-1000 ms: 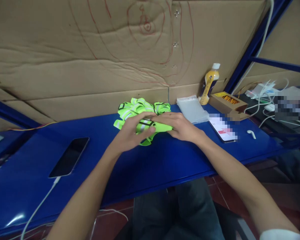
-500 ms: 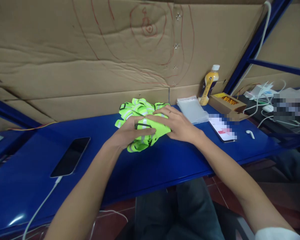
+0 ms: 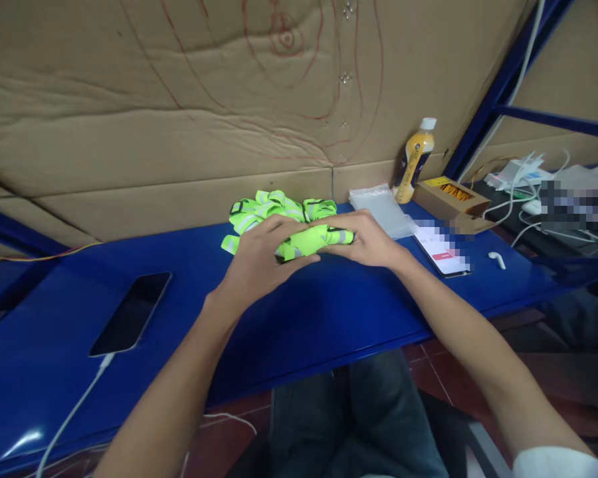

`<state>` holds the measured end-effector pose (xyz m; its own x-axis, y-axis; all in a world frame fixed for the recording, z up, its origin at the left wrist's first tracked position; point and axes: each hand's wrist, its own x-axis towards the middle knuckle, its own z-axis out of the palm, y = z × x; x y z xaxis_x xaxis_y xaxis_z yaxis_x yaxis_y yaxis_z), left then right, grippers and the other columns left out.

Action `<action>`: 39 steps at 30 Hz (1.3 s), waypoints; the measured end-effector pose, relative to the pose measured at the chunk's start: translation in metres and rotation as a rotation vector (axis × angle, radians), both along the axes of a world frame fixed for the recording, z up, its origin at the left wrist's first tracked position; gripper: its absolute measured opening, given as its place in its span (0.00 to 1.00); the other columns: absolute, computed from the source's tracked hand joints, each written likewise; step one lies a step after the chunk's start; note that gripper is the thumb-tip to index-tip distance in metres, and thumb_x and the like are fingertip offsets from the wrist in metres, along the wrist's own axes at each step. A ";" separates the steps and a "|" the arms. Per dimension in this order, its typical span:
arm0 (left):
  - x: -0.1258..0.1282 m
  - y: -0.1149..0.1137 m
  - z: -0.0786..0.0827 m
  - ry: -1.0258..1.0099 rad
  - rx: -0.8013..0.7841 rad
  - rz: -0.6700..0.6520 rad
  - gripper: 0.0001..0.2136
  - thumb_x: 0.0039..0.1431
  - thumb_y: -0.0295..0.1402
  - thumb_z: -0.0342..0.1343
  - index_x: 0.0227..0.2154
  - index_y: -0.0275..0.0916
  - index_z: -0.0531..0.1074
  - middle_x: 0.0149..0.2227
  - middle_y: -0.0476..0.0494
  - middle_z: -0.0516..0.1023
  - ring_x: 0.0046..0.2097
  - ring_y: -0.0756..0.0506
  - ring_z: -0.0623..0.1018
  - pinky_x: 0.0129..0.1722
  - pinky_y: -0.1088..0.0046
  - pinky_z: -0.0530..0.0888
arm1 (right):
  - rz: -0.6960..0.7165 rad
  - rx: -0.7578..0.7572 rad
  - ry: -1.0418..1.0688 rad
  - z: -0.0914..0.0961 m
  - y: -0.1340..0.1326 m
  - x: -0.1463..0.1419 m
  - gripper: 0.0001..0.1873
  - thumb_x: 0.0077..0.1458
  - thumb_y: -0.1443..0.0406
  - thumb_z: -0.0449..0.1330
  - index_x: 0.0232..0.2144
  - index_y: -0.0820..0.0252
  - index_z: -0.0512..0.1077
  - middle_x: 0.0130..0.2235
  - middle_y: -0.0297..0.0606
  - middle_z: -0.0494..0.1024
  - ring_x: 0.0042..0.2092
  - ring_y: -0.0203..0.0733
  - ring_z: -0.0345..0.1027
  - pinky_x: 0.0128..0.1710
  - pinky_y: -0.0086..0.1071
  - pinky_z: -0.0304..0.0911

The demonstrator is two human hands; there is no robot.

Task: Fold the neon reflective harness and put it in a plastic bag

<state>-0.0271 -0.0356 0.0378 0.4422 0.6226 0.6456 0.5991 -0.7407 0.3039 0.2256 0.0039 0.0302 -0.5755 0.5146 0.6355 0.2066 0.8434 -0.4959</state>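
A bunched neon-green reflective strap [image 3: 311, 240] with silver bands lies between both hands, just above the blue table [image 3: 299, 312]. My left hand [image 3: 259, 259] wraps its left side with fingers curled over it. My right hand [image 3: 366, 240] pinches its right end. Behind them a pile of the same green straps [image 3: 274, 209] rests against the cardboard wall.
A dark phone [image 3: 129, 313] with a white cable lies at the left. To the right are clear plastic bags [image 3: 381, 209], a yellow bottle [image 3: 412, 159], a brown box [image 3: 451, 198], a lit phone [image 3: 441, 249] and a white earbud [image 3: 497, 259]. Cables lie far right.
The hands have squeezed the green strap into a tighter, narrower bundle. The right hand shifted from lying over it to gripping its right end.
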 end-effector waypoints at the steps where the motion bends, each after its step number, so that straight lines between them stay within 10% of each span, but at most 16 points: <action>1: -0.002 0.001 0.001 -0.002 -0.031 0.023 0.24 0.60 0.50 0.72 0.51 0.41 0.78 0.48 0.39 0.84 0.48 0.38 0.83 0.51 0.62 0.78 | 0.006 0.035 0.009 -0.001 -0.001 -0.002 0.17 0.66 0.55 0.70 0.51 0.58 0.84 0.45 0.41 0.88 0.44 0.45 0.80 0.47 0.35 0.69; 7: -0.021 0.007 0.013 -0.001 -0.517 -0.144 0.23 0.65 0.57 0.61 0.42 0.39 0.80 0.36 0.44 0.84 0.36 0.42 0.81 0.37 0.68 0.77 | 0.088 0.216 -0.040 -0.010 -0.005 -0.012 0.20 0.69 0.67 0.60 0.60 0.54 0.79 0.55 0.43 0.85 0.55 0.48 0.80 0.56 0.43 0.73; 14: -0.017 0.013 -0.002 -0.426 -1.169 -0.260 0.22 0.57 0.54 0.70 0.42 0.39 0.82 0.37 0.37 0.86 0.32 0.38 0.85 0.29 0.62 0.81 | 0.047 0.485 -0.013 -0.020 -0.005 -0.015 0.29 0.65 0.75 0.52 0.63 0.52 0.75 0.59 0.45 0.82 0.59 0.51 0.75 0.59 0.53 0.73; 20: -0.004 0.011 -0.005 -0.333 -0.587 -0.055 0.23 0.53 0.46 0.74 0.47 0.40 0.78 0.41 0.44 0.84 0.40 0.42 0.82 0.38 0.66 0.78 | 0.036 0.193 0.138 -0.014 -0.015 -0.027 0.30 0.62 0.59 0.64 0.65 0.55 0.70 0.61 0.49 0.80 0.62 0.55 0.74 0.65 0.54 0.67; 25: 0.011 -0.004 -0.010 0.026 -0.104 0.060 0.19 0.58 0.40 0.68 0.49 0.41 0.72 0.45 0.43 0.84 0.45 0.37 0.84 0.45 0.61 0.77 | -0.136 -0.275 0.349 -0.021 -0.007 -0.037 0.19 0.65 0.50 0.65 0.46 0.60 0.79 0.46 0.44 0.85 0.50 0.46 0.78 0.56 0.41 0.70; 33: 0.027 -0.002 -0.033 -0.140 -0.023 -0.043 0.20 0.64 0.42 0.65 0.54 0.41 0.68 0.46 0.42 0.79 0.47 0.39 0.81 0.48 0.59 0.77 | -0.236 -0.354 0.467 -0.026 -0.014 -0.054 0.17 0.65 0.52 0.65 0.33 0.59 0.81 0.34 0.37 0.85 0.39 0.42 0.77 0.47 0.37 0.70; 39: 0.030 -0.003 -0.026 -0.368 -0.125 -0.190 0.17 0.73 0.43 0.61 0.59 0.44 0.71 0.58 0.37 0.77 0.61 0.38 0.77 0.64 0.53 0.73 | -0.224 -0.372 0.446 -0.025 -0.018 -0.055 0.25 0.61 0.45 0.69 0.49 0.56 0.84 0.46 0.40 0.88 0.47 0.46 0.80 0.59 0.45 0.72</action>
